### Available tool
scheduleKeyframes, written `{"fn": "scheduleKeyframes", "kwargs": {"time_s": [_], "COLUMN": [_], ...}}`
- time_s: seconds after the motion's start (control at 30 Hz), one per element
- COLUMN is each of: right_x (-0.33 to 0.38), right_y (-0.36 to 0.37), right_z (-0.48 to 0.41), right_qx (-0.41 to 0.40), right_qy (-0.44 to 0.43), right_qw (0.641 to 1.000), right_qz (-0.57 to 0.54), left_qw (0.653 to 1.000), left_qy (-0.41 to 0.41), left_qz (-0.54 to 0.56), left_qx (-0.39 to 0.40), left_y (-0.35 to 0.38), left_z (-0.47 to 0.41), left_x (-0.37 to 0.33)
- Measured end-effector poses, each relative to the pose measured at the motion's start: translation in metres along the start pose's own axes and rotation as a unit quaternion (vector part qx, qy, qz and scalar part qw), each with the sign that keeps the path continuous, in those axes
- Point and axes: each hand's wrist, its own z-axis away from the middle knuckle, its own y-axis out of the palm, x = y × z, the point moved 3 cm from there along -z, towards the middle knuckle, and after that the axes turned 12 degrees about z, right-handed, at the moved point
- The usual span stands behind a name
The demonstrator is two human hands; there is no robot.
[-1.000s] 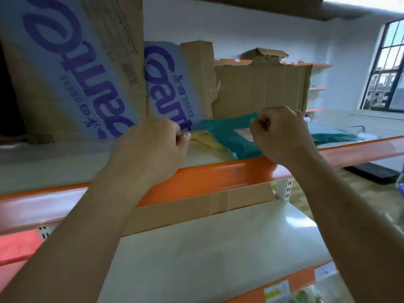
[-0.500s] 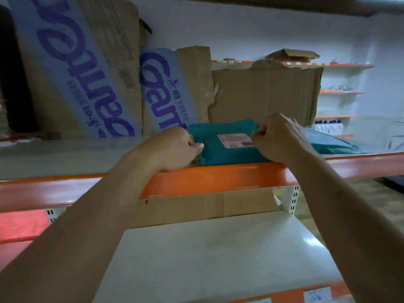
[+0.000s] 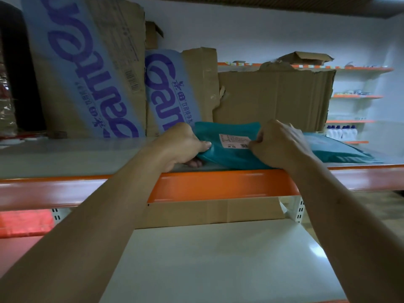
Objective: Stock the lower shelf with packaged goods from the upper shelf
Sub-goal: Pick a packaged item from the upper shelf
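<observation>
Head view: both hands are gripping the teal parcel point(image 3: 231, 155) on the upper shelf point(image 3: 76, 157), just behind its orange rim point(image 3: 218, 185). The left hand point(image 3: 183, 145) is pinching the parcel's left edge, thumb on top and fingers tucked underneath, where half a second ago they were only curling against its side. The right hand point(image 3: 282, 145) is clutching the right edge beside the label point(image 3: 232, 139). The parcel's left side is now lifting off the shelf above the rim. The lower shelf point(image 3: 218, 259) is lying below the rim.
</observation>
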Motion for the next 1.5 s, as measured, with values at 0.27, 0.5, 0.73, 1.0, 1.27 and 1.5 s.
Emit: {"fn": "scheduleKeyframes", "kwargs": {"time_s": [0.27,0.5,0.73,1.0,1.27,1.5], "right_x": [0.017,0.046,0.062,0.071,0.093,0.131], "right_y": [-0.009,-0.016,-0.01,-0.014,-0.034,-0.027], "right_z": [0.012,0.038,0.039,0.047,0.056,0.056], "right_qx": [0.009,0.054,-0.053,-0.191,-0.252,-0.126], "right_qy": [-0.038,-0.159,-0.2,-0.157,-0.07,0.047], "right_qw": [0.996,0.979,0.972,0.957,0.892,0.74], "right_qz": [-0.081,-0.112,-0.108,-0.153,-0.369,-0.659], "left_qw": [0.985,0.974,0.97,0.969,0.975,0.961], "left_qy": [0.009,0.024,0.024,0.017,0.006,-0.006], "left_qz": [0.156,0.191,0.21,0.219,0.202,0.241], "left_qx": [-0.07,-0.115,-0.119,-0.109,-0.092,-0.135], "left_y": [-0.02,-0.038,-0.043,-0.056,-0.071,-0.102], "left_z": [-0.001,0.006,0.021,0.042,0.052,0.053], "left_x": [0.004,0.008,0.01,0.013,0.02,0.039]}}
